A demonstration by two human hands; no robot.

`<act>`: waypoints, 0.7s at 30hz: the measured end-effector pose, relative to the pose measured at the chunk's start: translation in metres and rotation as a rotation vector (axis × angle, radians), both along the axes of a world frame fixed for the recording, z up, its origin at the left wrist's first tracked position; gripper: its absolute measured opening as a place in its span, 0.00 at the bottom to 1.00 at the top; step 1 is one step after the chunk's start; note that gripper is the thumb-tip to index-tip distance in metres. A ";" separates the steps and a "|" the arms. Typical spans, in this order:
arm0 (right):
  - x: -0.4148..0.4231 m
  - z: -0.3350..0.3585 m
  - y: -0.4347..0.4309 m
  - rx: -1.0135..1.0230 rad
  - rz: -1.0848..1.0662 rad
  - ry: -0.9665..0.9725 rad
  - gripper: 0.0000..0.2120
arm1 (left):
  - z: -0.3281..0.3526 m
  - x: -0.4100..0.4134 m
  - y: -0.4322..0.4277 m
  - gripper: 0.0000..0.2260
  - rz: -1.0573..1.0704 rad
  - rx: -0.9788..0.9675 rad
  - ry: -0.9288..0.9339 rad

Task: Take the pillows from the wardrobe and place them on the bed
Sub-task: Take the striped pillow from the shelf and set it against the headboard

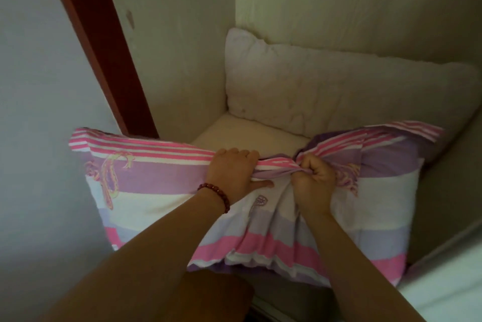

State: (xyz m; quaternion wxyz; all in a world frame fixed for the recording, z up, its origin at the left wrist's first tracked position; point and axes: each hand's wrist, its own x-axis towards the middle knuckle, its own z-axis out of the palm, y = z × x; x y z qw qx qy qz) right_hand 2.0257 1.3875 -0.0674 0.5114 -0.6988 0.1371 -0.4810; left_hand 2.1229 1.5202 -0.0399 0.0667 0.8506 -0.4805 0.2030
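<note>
Wardrobe (182,48) interior is pale, off-white walls, a cream shelf (250,134) as the floor of the compartment. Dark red-brown frame edge (99,45) runs diagonally just left of the wardrobe opening; plain grey-white wall (34,87) further left of it. White pillow (326,89) leans upright against the wardrobe's back wall, resting on the shelf. Striped pillow (161,191), pink, purple and white bands, sits at the wardrobe's front edge, in front of the white pillow, its left corner sticking out past the frame. Left hand (234,173) clamps the striped pillow's top edge, fingers curled over the far side, thumb pressed on the near face; bead bracelet (216,195) on that wrist. Right hand (313,178) is a tight fist bunching the cover fabric at the top edge, just beside the left hand. Pale surface (448,282) at bottom right of the wardrobe, can't tell what it is.
</note>
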 end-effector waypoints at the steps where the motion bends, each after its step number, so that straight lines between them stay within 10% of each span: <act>1: -0.004 0.000 0.008 -0.022 0.022 0.006 0.18 | -0.002 -0.005 0.010 0.27 0.008 0.004 0.005; 21: -0.017 -0.017 0.123 -0.075 0.336 0.179 0.15 | -0.010 -0.061 0.155 0.27 0.259 0.001 -0.009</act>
